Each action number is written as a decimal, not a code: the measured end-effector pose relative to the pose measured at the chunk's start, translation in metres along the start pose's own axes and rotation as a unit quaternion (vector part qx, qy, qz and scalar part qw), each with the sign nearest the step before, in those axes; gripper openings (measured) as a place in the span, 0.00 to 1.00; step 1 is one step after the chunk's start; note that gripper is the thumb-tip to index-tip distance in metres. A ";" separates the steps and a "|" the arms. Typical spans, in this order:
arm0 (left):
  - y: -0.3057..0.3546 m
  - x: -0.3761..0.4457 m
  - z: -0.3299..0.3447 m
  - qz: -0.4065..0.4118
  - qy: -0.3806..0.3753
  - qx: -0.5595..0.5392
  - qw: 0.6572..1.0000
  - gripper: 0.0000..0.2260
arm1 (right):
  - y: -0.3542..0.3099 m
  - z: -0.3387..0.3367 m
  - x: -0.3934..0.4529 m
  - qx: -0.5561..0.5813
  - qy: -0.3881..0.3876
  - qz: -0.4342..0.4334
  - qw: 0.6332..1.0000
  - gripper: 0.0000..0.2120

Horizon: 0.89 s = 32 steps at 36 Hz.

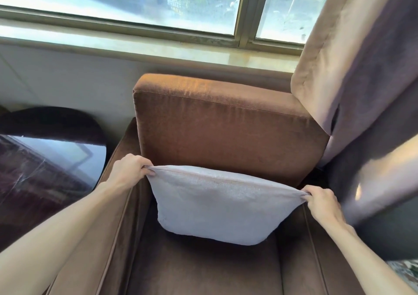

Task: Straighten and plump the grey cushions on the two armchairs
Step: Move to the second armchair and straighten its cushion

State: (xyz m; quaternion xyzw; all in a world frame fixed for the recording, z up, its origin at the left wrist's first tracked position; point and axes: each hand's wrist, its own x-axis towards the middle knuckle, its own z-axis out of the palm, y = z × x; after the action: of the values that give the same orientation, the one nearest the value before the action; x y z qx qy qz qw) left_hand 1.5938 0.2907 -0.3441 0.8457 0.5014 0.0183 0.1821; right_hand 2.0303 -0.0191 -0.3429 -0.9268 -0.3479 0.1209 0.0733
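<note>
Left hand (130, 170) pinched tight on top left corner of grey cushion (217, 206) — fingers curled, fabric bunched. Right hand (322, 204) clamped on top right corner, same grip. Cushion stretched between both hands, upright against brown armchair (226, 125) backrest, lower edge over seat. Glossy dark side table (49, 159) at left, curtain (362, 91) at right.

The grey cushion (214, 206) I hold is soft cloth, matt with a faint sheen and a fine nap. The armchair (226, 131) is brown velvety fabric, catching light along its back's top edge. At nine o'clock, the round bench (45, 159) is dark and glossy, mirroring the window. At three o'clock, the curtain (362, 91) is smooth, matt, taupe cloth. The windowsill (158, 48) at twelve looks like polished stone.
</note>
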 end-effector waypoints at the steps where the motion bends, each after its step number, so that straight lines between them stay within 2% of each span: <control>1: 0.001 0.001 0.000 -0.005 0.009 -0.003 1.000 0.12 | -0.001 -0.001 0.002 -0.009 0.005 0.001 1.000 0.08; 6: -0.001 -0.003 0.020 -0.041 0.053 -0.117 0.991 0.07 | -0.013 0.006 -0.005 -0.066 0.013 0.002 0.998 0.07; 9: -0.013 -0.013 0.043 -0.047 0.083 -0.229 0.969 0.05 | -0.032 0.007 -0.011 -0.082 0.008 -0.020 0.996 0.15; 12: -0.023 -0.023 0.072 -0.078 0.101 -0.293 0.948 0.03 | -0.065 0.014 -0.023 -0.038 0.019 -0.064 0.997 0.23; 15: -0.030 -0.036 0.115 -0.171 0.073 -0.412 0.892 0.11 | -0.107 0.027 -0.032 0.008 0.021 -0.134 0.991 0.25; 18: -0.034 -0.043 0.157 -0.230 0.027 -0.503 0.832 0.19 | -0.164 0.044 -0.039 0.063 -0.007 -0.216 0.974 0.23; 22: -0.037 -0.041 0.204 -0.285 -0.036 -0.580 0.762 0.22 | -0.248 0.071 -0.047 0.126 -0.025 -0.316 0.940 0.16; 24: -0.042 -0.036 0.222 -0.306 -0.063 -0.604 0.733 0.24 | -0.286 0.082 -0.050 0.122 -0.031 -0.344 0.930 0.18; 27: -0.052 -0.027 0.245 -0.321 -0.081 -0.620 0.712 0.26 | -0.328 0.095 -0.051 0.083 -0.049 -0.363 0.927 0.22; 29: -0.058 -0.023 0.259 -0.331 -0.097 -0.619 0.706 0.27 | -0.345 0.104 -0.051 0.062 -0.065 -0.365 0.927 0.21; 32: -0.063 -0.019 0.278 -0.332 -0.110 -0.626 0.697 0.25 | -0.357 0.116 -0.052 0.043 -0.062 -0.380 0.922 0.08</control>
State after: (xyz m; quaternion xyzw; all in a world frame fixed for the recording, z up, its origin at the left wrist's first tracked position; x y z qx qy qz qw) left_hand 1.5905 0.2214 -0.6208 0.3111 0.5983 0.1728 0.7179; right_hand 1.7363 0.2191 -0.3669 -0.7116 -0.6723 0.1563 0.1313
